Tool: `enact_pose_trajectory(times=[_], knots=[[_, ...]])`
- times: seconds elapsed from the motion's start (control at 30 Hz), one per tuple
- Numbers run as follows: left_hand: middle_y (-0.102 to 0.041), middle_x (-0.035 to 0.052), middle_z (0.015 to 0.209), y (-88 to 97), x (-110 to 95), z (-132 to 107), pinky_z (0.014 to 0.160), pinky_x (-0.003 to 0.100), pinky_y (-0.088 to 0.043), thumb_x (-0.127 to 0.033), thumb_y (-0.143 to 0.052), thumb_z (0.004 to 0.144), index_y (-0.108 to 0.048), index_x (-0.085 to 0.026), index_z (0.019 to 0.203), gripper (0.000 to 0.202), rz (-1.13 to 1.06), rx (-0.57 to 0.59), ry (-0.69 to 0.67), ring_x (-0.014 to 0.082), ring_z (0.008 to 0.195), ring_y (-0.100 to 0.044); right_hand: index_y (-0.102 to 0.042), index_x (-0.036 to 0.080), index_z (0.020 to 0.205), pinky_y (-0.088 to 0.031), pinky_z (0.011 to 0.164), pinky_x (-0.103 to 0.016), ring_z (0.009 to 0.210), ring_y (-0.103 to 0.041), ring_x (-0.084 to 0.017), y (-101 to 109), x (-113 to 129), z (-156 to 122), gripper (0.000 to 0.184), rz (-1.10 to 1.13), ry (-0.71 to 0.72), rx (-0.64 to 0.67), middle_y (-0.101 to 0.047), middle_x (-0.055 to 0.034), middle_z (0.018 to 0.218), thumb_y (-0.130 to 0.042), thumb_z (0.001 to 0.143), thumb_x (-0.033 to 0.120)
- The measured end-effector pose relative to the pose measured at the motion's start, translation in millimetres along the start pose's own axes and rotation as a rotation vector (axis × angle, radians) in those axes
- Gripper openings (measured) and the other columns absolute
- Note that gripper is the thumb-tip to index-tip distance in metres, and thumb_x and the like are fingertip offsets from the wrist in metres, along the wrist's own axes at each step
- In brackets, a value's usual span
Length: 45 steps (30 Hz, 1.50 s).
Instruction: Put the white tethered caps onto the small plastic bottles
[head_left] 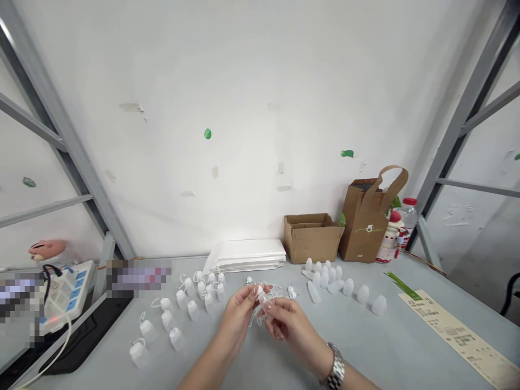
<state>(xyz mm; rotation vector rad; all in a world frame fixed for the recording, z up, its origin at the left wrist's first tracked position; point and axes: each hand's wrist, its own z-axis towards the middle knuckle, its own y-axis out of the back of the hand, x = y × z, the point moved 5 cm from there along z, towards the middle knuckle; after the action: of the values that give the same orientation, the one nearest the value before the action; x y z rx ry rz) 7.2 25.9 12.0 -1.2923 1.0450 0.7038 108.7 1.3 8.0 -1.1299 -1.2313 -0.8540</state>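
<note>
My left hand (239,306) and my right hand (286,319) meet low in the middle of the head view, fingers pinched together. Between their fingertips is a small translucent white cap (264,296) with a white tip; its finer details are partly covered by the fingers. Loose white cords with small white end pieces (291,292) lie behind and under the hands. To the left, several translucent white caps with cord loops (176,338) stand on the grey table. Several plain translucent caps (363,294), without cords, sit to the right; some lie on their sides.
Along the wall are a stack of white envelopes (247,254), an open cardboard box (312,244) and a brown paper bag (363,227). A printed paper strip (455,330) lies at the right. A power strip (71,292) and a black pad (89,336) occupy the left side.
</note>
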Motion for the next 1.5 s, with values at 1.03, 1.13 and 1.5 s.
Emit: enact_pose_trajectory(times=[1.03, 1.13, 1.5], knots=[[-0.072, 0.0077, 0.091, 13.1, -10.6, 4.8, 0.084, 0.034, -0.041, -0.039, -0.061, 0.072, -0.069, -0.016, 0.088, 0.029, 0.219, -0.045, -0.111, 0.0238, 0.088, -0.061, -0.053, 0.015, 0.063, -0.027, 0.038, -0.020, 0.032, -0.040, -0.006, 7.6, -6.3, 8.9, 0.053, 0.026, -0.091, -0.047, -0.055, 0.0026, 0.042, -0.049, 0.067, 0.069], [-0.072, 0.0085, 0.093, 14.9, -8.7, 5.3, 0.085, 0.036, -0.041, -0.039, -0.062, 0.071, -0.069, -0.016, 0.089, 0.030, 0.225, -0.076, -0.099, 0.0249, 0.088, -0.061, -0.053, 0.017, 0.073, -0.032, 0.040, -0.020, 0.038, -0.045, -0.008, 13.3, -3.1, 10.1, 0.049, -0.015, 0.001, -0.171, -0.059, 0.0040, 0.050, -0.067, 0.056, 0.060], [-0.071, 0.0093, 0.098, 5.9, -15.3, 0.3, 0.091, 0.038, -0.038, -0.040, -0.068, 0.064, -0.069, -0.017, 0.073, 0.025, 0.213, -0.073, -0.143, 0.0274, 0.098, -0.059, -0.058, 0.012, 0.067, -0.028, 0.040, -0.020, 0.031, -0.033, -0.004, -0.6, -9.8, 5.7, 0.043, 0.417, -0.206, 0.161, -0.049, 0.0057, 0.039, -0.066, 0.064, 0.054]])
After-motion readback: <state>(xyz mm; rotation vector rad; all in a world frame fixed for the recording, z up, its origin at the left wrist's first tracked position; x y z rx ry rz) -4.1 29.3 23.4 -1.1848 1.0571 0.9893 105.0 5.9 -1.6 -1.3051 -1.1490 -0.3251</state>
